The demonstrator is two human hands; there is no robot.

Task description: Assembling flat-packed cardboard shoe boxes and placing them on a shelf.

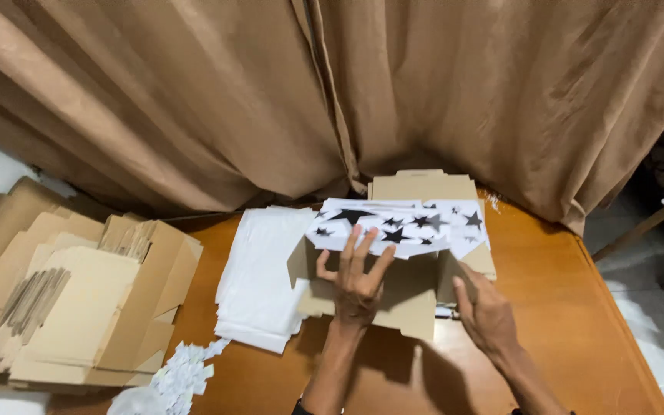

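an open brown cardboard box (393, 296) stands mid-table on the wooden table (555, 307), just before the brown curtain (194, 100); a white sheet printed with black stars (401, 224) lies across its top; the left hand (355, 280), fingers spread and flat, presses on the near edge of the sheet, gripping nothing; the right hand (486, 311), loosely open, rests against the box's right flap; a stack of white sheets (263, 277) lies just left of the box; flattened cardboard blanks (78, 307) are piled further left; small white paper pieces (182, 373) lie near the front edge.
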